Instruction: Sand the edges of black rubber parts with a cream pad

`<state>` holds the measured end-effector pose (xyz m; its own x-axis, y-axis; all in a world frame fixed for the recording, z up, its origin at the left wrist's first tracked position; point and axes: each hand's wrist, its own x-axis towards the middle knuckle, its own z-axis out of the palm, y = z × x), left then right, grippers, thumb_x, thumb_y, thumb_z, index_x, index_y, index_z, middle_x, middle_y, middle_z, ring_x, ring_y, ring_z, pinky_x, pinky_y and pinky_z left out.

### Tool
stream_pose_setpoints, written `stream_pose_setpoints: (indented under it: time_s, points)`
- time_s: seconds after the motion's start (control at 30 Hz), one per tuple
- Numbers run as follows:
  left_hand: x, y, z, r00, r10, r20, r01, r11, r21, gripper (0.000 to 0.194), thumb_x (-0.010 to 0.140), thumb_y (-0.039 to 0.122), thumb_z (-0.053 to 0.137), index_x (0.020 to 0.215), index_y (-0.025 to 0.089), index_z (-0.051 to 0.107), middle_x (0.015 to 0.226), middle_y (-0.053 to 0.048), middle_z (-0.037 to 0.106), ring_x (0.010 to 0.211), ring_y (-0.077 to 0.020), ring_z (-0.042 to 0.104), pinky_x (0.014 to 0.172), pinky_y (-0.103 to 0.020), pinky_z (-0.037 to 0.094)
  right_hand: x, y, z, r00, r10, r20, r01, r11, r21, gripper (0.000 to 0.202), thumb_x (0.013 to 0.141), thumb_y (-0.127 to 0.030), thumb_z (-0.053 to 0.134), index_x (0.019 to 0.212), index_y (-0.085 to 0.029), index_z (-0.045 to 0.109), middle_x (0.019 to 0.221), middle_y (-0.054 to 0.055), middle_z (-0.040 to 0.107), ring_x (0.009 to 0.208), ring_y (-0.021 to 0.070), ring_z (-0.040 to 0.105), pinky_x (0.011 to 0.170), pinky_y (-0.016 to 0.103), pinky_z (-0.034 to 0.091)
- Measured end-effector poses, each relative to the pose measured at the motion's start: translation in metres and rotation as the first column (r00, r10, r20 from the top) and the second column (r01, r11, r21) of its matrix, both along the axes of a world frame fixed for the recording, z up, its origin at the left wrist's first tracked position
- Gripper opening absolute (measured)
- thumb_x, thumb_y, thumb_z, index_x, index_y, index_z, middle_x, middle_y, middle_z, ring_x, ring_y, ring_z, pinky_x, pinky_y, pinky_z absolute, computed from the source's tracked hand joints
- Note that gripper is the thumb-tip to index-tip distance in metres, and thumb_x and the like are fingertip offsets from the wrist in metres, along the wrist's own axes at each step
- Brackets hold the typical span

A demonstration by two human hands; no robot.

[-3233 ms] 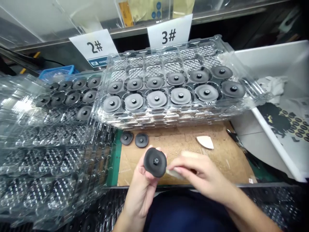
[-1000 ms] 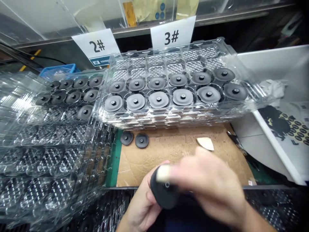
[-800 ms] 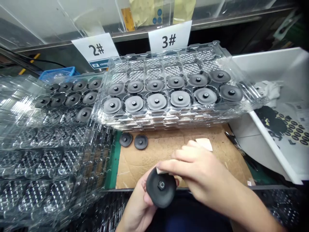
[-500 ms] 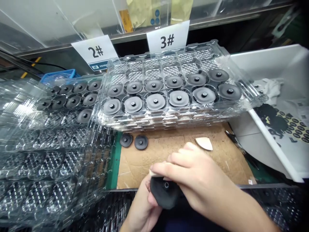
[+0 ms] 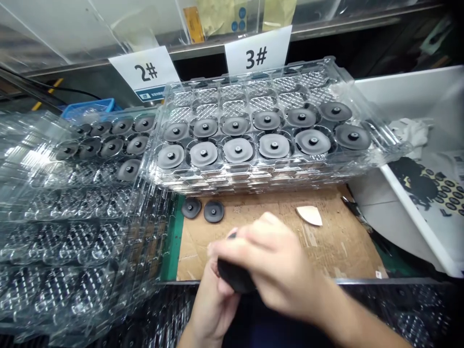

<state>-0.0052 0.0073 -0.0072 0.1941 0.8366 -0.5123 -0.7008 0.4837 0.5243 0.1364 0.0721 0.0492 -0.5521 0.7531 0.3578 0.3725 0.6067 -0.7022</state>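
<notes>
One black rounded disc (image 5: 235,279) sits low, at six o'clock, held by the left hand (image 5: 216,300) from its seven o'clock side, fingers curled closed on its edge. From three o'clock the blurred right hand (image 5: 277,261) reaches across it, fingers bent; whether they pinch anything I cannot tell. Beyond the disc, brown flat cardboard (image 5: 337,249) bears two smaller-looking black discs (image 5: 213,211) at eleven and a cream wedge-shaped piece (image 5: 309,215) between one and two.

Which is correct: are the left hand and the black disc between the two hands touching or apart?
Touching. The head view shows the left hand gripping the black disc by its edge; the right hand covers part.
</notes>
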Motion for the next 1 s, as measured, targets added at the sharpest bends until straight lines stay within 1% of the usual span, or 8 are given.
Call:
stream_pose_setpoints:
  time_s: [0.17, 0.3, 0.37, 0.47, 0.6, 0.7, 0.83, 1.0]
  points:
    - [-0.005, 0.007, 0.002, 0.995, 0.096, 0.04, -0.097, 0.995, 0.029, 0.064, 0.061, 0.036, 0.073, 0.121, 0.033, 0.051, 0.122, -0.006, 0.058, 0.109, -0.0267, 0.055, 0.094, -0.036, 0.042, 0.029, 0.0, -0.048, 0.946, -0.276, 0.172, 0.319, 0.892, -0.321, 0.023, 0.089, -0.023, 0.045, 0.106, -0.025, 0.061, 0.09, 0.001, 0.065, 0.078, 0.0143, 0.057, 0.07, 0.027, 0.042]
    - [-0.005, 0.009, 0.003, 0.99, 0.112, 0.083, -0.111, 0.994, -0.016, 0.064, 0.064, 0.035, 0.069, 0.124, 0.033, 0.047, 0.131, -0.007, 0.051, 0.116, -0.0275, 0.049, 0.098, -0.038, 0.039, 0.035, -0.029, -0.1, 0.948, -0.227, 0.221, 0.307, 0.834, -0.458, 0.023, 0.088, -0.026, 0.046, 0.101, -0.023, 0.065, 0.086, 0.003, 0.067, 0.077, 0.0167, 0.061, 0.07, 0.029, 0.047]
    - [-0.005, 0.01, 0.002, 0.987, 0.12, 0.109, -0.119, 0.993, -0.023, 0.061, 0.068, 0.034, 0.066, 0.125, 0.033, 0.046, 0.131, -0.007, 0.051, 0.115, -0.0267, 0.05, 0.098, -0.038, 0.04, 0.034, -0.038, -0.113, 0.95, -0.206, 0.233, 0.297, 0.826, -0.479, 0.021, 0.086, -0.026, 0.048, 0.095, -0.022, 0.067, 0.079, 0.002, 0.067, 0.072, 0.0174, 0.061, 0.067, 0.03, 0.048]
    - [-0.001, 0.012, 0.0, 0.984, 0.131, 0.124, -0.129, 0.991, -0.018, 0.053, 0.074, 0.031, 0.06, 0.125, 0.032, 0.046, 0.13, -0.007, 0.052, 0.113, -0.0262, 0.052, 0.098, -0.04, 0.04, 0.032, -0.032, -0.098, 0.938, -0.267, 0.22, 0.342, 0.808, -0.48, 0.023, 0.088, -0.026, 0.046, 0.101, -0.021, 0.064, 0.087, 0.004, 0.067, 0.076, 0.0174, 0.062, 0.066, 0.029, 0.049]
    - [0.005, 0.012, 0.0, 0.989, 0.122, 0.082, -0.122, 0.993, -0.001, 0.051, 0.074, 0.03, 0.062, 0.124, 0.028, 0.049, 0.128, -0.008, 0.054, 0.115, -0.0252, 0.05, 0.098, -0.037, 0.04, 0.016, -0.014, -0.037, 0.905, -0.424, 0.015, 0.397, 0.833, -0.385, 0.025, 0.088, -0.024, 0.046, 0.11, -0.023, 0.057, 0.097, 0.004, 0.063, 0.086, 0.0165, 0.058, 0.074, 0.028, 0.047]
    - [0.005, 0.009, 0.0, 0.994, 0.106, 0.04, -0.104, 0.993, -0.051, 0.054, 0.074, 0.029, 0.063, 0.126, 0.03, 0.046, 0.125, -0.006, 0.056, 0.114, -0.0227, 0.051, 0.098, -0.033, 0.04, -0.003, -0.013, -0.007, 0.965, -0.246, -0.093, 0.213, 0.938, -0.273, 0.026, 0.087, -0.018, 0.044, 0.11, -0.02, 0.057, 0.098, 0.005, 0.063, 0.089, 0.018, 0.056, 0.08, 0.031, 0.044]
    - [0.003, 0.008, 0.0, 0.993, 0.115, 0.004, -0.115, 0.992, -0.057, 0.055, 0.07, 0.03, 0.067, 0.122, 0.031, 0.049, 0.12, -0.005, 0.059, 0.109, -0.0222, 0.054, 0.095, -0.033, 0.043, -0.016, -0.011, -0.002, 1.0, 0.003, -0.012, -0.008, 0.912, -0.41, 0.023, 0.087, -0.012, 0.043, 0.1, -0.019, 0.059, 0.09, 0.002, 0.063, 0.08, 0.0133, 0.056, 0.074, 0.025, 0.044]
    - [0.005, 0.009, 0.003, 0.997, 0.082, -0.01, -0.082, 0.993, -0.087, 0.048, 0.07, 0.026, 0.068, 0.117, 0.027, 0.055, 0.109, -0.005, 0.065, 0.103, -0.0203, 0.058, 0.092, -0.03, 0.044, -0.017, -0.008, -0.004, 0.987, -0.156, -0.021, 0.149, 0.971, -0.188, 0.025, 0.086, -0.014, 0.041, 0.105, -0.013, 0.057, 0.089, 0.007, 0.062, 0.079, 0.0178, 0.054, 0.075, 0.032, 0.041]
